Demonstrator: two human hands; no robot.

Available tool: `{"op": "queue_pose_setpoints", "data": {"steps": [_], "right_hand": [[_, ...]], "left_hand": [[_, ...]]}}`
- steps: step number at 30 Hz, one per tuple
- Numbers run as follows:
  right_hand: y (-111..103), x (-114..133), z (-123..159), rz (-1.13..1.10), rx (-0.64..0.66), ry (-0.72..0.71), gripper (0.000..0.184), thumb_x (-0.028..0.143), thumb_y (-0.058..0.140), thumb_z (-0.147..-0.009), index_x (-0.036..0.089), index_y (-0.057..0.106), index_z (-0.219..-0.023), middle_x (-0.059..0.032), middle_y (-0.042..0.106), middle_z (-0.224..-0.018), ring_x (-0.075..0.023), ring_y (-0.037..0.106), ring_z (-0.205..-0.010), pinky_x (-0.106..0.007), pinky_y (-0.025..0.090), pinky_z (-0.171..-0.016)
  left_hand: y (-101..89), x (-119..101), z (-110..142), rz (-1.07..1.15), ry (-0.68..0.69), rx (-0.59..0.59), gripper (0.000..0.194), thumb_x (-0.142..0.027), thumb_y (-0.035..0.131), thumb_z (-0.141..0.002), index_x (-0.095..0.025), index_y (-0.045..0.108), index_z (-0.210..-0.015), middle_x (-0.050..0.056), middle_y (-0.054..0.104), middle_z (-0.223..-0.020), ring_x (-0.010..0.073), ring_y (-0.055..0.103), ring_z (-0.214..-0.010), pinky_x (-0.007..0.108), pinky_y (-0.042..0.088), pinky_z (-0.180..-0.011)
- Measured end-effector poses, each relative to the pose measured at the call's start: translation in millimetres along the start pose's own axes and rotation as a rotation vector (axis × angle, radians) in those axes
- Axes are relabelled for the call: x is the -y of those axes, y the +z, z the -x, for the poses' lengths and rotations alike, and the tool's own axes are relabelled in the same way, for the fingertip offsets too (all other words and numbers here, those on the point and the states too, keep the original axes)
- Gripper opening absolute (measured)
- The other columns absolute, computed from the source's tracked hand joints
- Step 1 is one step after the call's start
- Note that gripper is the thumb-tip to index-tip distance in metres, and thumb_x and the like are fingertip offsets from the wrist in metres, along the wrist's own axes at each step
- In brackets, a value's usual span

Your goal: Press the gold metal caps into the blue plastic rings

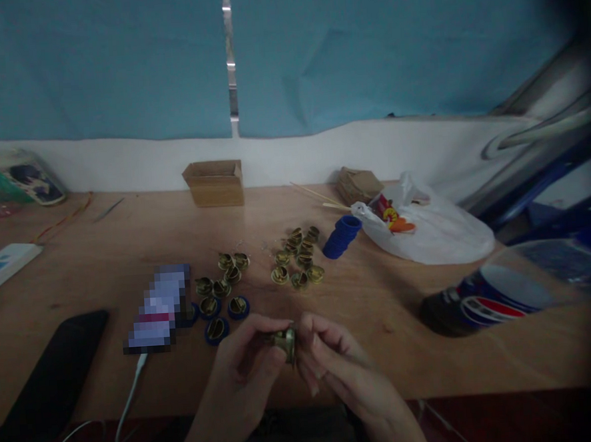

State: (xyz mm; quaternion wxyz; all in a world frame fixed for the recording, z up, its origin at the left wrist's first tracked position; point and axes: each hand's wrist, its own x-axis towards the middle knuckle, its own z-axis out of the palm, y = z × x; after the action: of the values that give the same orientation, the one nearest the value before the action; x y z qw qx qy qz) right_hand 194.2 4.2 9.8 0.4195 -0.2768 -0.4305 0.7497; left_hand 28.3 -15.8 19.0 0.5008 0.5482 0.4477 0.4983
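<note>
My left hand (246,361) and my right hand (329,359) meet near the table's front edge, both pinching one small brass-coloured round piece (285,341) between their fingertips. Beyond them on the wooden table (126,238) lie two loose groups of similar brass pieces (298,257), the other group (226,272) further left. A few brass pieces sit in blue caps (221,315) just left of my hands. A stack of blue caps (341,236) lies on its side to the right of the brass pieces.
A white plastic bag (426,229) and a lying cola bottle (485,296) are at the right. A small cardboard box (216,182) stands at the back wall. A dark phone (59,369), a blurred phone with white cable (158,309) and a booklet (2,262) lie left.
</note>
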Motion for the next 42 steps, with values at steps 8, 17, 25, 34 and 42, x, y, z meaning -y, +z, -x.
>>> {"op": "queue_pose_setpoints", "data": {"steps": [8,17,25,34,42], "right_hand": [[0,1,5,0.075,-0.025,-0.056,0.035,0.049,0.066,-0.083,0.019,0.05,-0.074,0.0059,0.05,-0.054,-0.0072,0.045,-0.045,-0.019,0.037,-0.048],[5,4,6,0.186,-0.069,-0.089,0.034,0.048,0.062,-0.086,0.019,0.049,-0.074,0.0042,0.054,-0.058,-0.0083,0.049,-0.05,-0.02,0.042,-0.053],[6,8,6,0.244,-0.068,-0.08,0.032,0.046,0.059,-0.089,0.019,0.048,-0.076,0.0041,0.051,-0.062,-0.0091,0.047,-0.055,-0.021,0.041,-0.056],[19,18,9,0.751,-0.151,-0.184,0.021,0.027,0.051,-0.092,0.021,0.042,-0.074,0.0034,0.044,-0.07,-0.0115,0.045,-0.064,-0.023,0.037,-0.058],[31,47,9,1.139,0.004,-0.256,0.02,0.008,0.052,-0.087,0.021,0.041,-0.078,0.0041,0.054,-0.076,-0.0106,0.052,-0.069,-0.023,0.035,-0.059]], "left_hand": [[4.3,-6,-1,-0.054,0.067,-0.007,0.018,-0.023,0.055,-0.089,-0.025,0.068,-0.101,0.002,0.069,-0.083,0.0147,0.065,-0.075,0.022,0.052,-0.067],[8.2,-4,-3,-0.057,0.098,-0.023,0.021,-0.017,0.054,-0.087,-0.026,0.065,-0.103,0.001,0.072,-0.088,0.0141,0.068,-0.08,0.021,0.053,-0.071],[8.0,1,-1,-0.122,0.085,-0.02,0.021,-0.019,0.052,-0.089,-0.026,0.065,-0.105,0.003,0.071,-0.091,0.0152,0.066,-0.082,0.023,0.052,-0.074],[6.0,1,3,-0.038,0.093,-0.011,0.02,-0.019,0.048,-0.093,-0.027,0.06,-0.108,0.003,0.067,-0.104,0.0171,0.063,-0.098,0.026,0.049,-0.085],[2.0,-9,3,0.206,0.124,0.038,0.018,-0.021,0.047,-0.095,-0.026,0.059,-0.107,0.005,0.062,-0.112,0.0189,0.057,-0.109,0.028,0.044,-0.093]]}}
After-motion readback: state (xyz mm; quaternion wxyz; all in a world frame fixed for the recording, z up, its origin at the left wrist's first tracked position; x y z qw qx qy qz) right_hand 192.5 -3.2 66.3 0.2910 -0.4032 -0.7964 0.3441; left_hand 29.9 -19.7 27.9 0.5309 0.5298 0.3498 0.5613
